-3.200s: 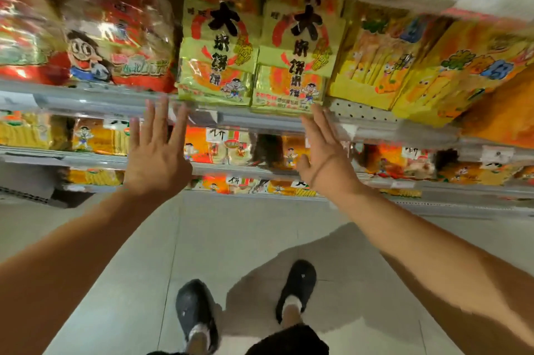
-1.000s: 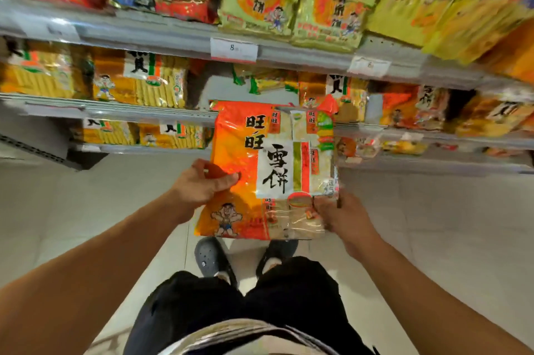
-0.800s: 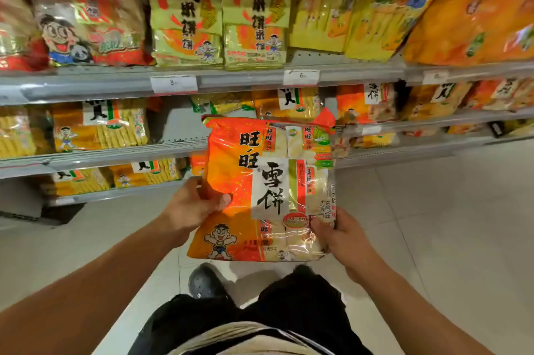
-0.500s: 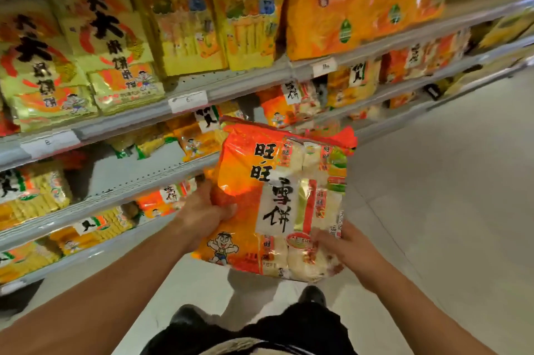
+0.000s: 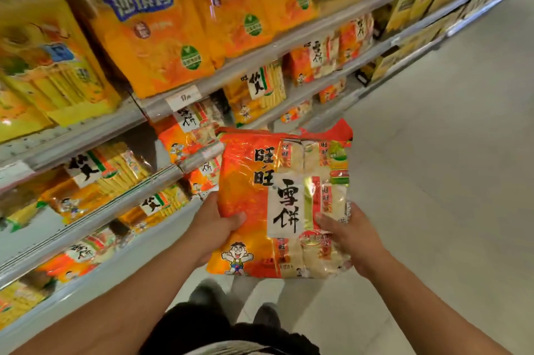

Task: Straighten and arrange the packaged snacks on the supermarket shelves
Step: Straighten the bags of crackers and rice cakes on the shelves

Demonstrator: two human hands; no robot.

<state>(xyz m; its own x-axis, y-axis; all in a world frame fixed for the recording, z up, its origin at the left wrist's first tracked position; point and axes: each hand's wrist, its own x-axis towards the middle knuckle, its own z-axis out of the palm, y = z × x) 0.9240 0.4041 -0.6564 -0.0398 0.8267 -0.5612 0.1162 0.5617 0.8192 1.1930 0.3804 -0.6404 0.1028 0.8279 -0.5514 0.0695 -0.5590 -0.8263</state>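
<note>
I hold a big orange and red bag of rice crackers (image 5: 254, 192) upright in front of me, over the aisle floor. It has a white label with black characters and a cartoon boy at its lower left. My left hand (image 5: 215, 227) grips its left edge, thumb across the front. My right hand (image 5: 351, 236) grips its lower right side. Similar orange bags (image 5: 315, 61) stand on the middle shelf further right, and more (image 5: 185, 135) lie just left of the bag I hold.
Grey shelves (image 5: 251, 61) run along the left, packed with large orange bags (image 5: 153, 33) on top and yellow stick-snack packs (image 5: 257, 91) below. Price tags (image 5: 183, 98) hang on the shelf rails. Pale tiled floor (image 5: 448, 152) opens to the right. My shoes show below.
I took the rice cracker bag from the middle shelf with both hands. Since then my view has swung rightwards along the aisle, with the bag staying in both hands.
</note>
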